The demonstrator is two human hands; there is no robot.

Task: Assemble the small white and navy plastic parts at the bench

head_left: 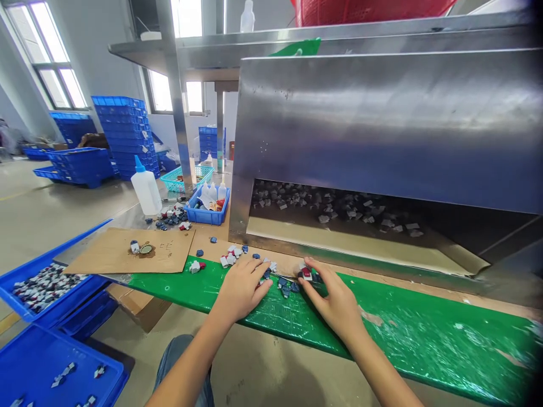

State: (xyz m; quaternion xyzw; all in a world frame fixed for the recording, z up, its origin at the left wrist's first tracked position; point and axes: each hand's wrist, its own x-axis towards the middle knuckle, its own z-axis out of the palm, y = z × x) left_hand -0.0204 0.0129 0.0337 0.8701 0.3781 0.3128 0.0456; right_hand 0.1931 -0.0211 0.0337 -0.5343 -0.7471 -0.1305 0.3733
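Hands flat on green desk (394, 328): left hand (241, 288) and right hand (335, 302), fingers spread, gripping nothing, corral small parts (288, 287) between them.

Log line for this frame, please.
left hand: flat on green board, open | right hand: fingertips on small pieces | metal tunnel behind

Small flat pieces (285, 287) in dark blue, white and red lie loosely scattered on the green worktop (403, 328), clustered between and under the fingertips of both hands, a few more spread to the left
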